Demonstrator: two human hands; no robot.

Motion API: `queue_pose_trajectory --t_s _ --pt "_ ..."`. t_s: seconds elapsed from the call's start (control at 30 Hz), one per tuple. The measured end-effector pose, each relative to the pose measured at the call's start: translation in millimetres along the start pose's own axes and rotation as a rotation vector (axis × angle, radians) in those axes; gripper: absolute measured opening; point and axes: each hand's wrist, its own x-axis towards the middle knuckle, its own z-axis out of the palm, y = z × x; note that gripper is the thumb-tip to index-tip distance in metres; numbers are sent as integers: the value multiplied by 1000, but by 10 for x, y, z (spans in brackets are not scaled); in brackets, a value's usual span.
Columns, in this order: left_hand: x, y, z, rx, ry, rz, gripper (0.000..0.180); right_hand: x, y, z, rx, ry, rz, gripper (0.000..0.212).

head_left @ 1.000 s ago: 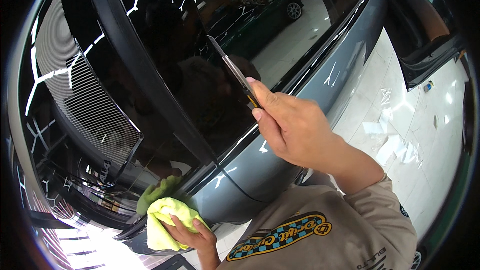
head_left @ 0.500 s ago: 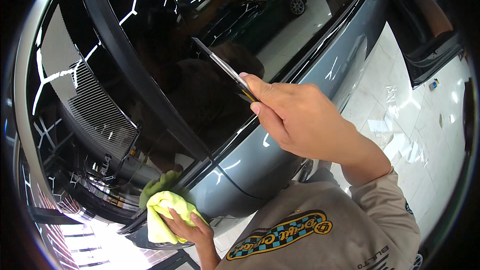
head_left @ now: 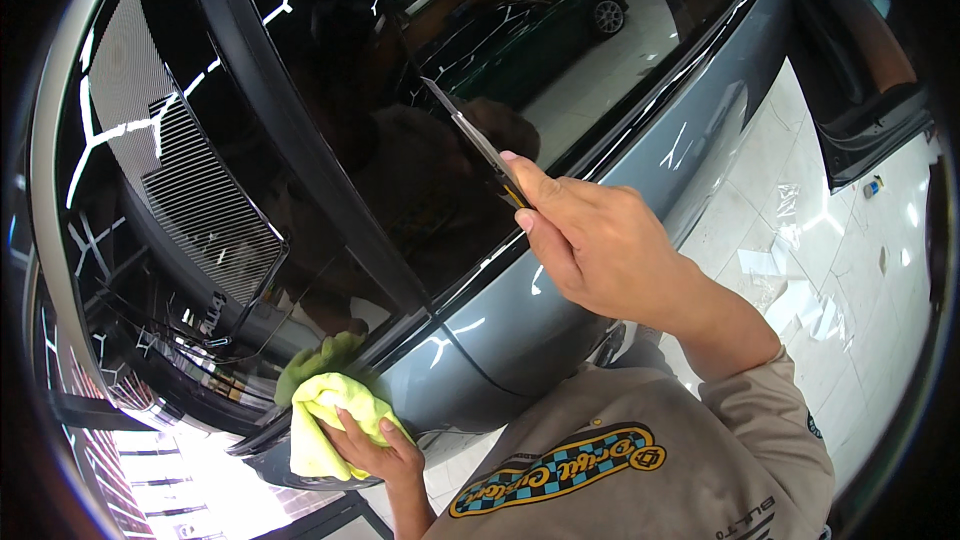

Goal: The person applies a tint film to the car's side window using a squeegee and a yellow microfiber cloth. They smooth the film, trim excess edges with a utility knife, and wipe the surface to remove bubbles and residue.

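My right hand (head_left: pixel 605 240) grips a slim utility knife (head_left: pixel 482 148) with a silver body and a yellow-and-black part. Its blade extends out and points up and left across the dark side window (head_left: pixel 360 180) of a blue-grey car. The tip lies at a thin line in the glass; whether it touches cannot be made out. Down at the left, my left hand (head_left: pixel 378 450) holds a bunched lime-yellow cloth (head_left: pixel 335 420) at the car's lower glass edge, its fingers partly over the fabric. The cloth's reflection shows in the dark glass.
Below the window runs the glossy car body (head_left: pixel 540 320) with a panel seam. An open dark car door (head_left: pixel 870 90) stands at the upper right. Clear film scraps and white papers (head_left: pixel 790 300) litter the tiled floor, with a small blue-and-yellow item (head_left: pixel 873 187) farther off.
The view has shifted slightly, moving the car and window rightward in the picture. My right hand and the knife have moved a little right and down. The left hand stays on the cloth.
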Motion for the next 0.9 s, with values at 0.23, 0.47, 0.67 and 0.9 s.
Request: queue_pose_trajectory --t_s 0.23,0.47,0.67,0.9 --pt "1 -18 14 -4 1 13 57 -24 24 5 -42 -20 11 45" --pt "-6 -27 12 -30 6 17 58 -59 42 -21 -63 -59 42 46" --pt "-6 -28 25 -23 3 13 57 -94 84 -13 -119 -55 30 47" --pt "-15 -27 21 6 15 17 57 -78 129 -56 -125 -86 13 49"
